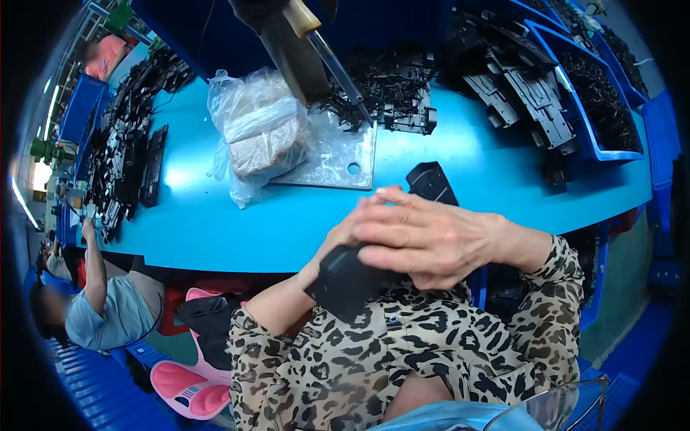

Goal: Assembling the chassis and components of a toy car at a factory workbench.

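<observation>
In front of my chest, a long black plastic part (pixel 346 287) slants between my two hands. Its other end (pixel 433 184) shows beyond my fingers over the table edge. My right hand (pixel 438 241) lies across the part with its fingers bent round it. Partly covered by the right hand, my left hand (pixel 348 226) grips the part from the other side; most of its fingers are hidden. Past the hands lies a grey metal plate (pixel 334 169) with a round hole. A block wrapped in clear plastic (pixel 262 133) rests partly on that plate.
Above the plate hangs a tool with a tan handle (pixel 302 18) and a long metal shaft. Black plastic parts (pixel 528 100) are heaped at the right, beside a blue bin (pixel 625 154). More black parts (pixel 129 158) line the left, where a seated person (pixel 115 309) works.
</observation>
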